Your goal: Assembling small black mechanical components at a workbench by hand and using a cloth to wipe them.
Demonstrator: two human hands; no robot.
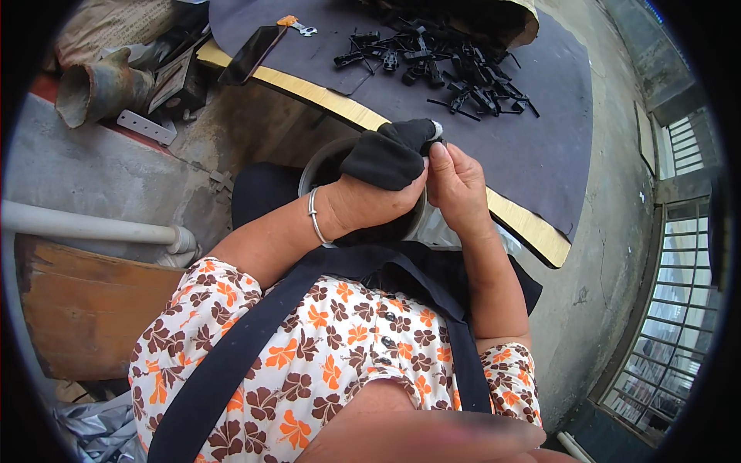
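Black cloth (pixel 386 158) covers the fingers of my left hand (pixel 369 202), and a whitish wrap (pixel 438 131) shows at one fingertip. That hand is closed, its thumb side close against my right hand (pixel 461 185). Between the two hands is a small black part (pixel 438 143), mostly hidden by the fingers. My right thumb and index finger pinch it. Directly beneath my hands stands a grey bucket (pixel 312 168) with a dark inside. On the table ahead lies a loose pile of black plastic parts (pixel 421 58) with thin stems.
The dark-topped table (pixel 540 147) has a pale wooden edge curving past my hands. A phone (pixel 253 54) and a wrench (pixel 305 29) lie at its left. A brown sack (pixel 494 27) sits behind the pile. A rusty pipe piece (pixel 96 89) and a white pipe (pixel 93 224) are at left.
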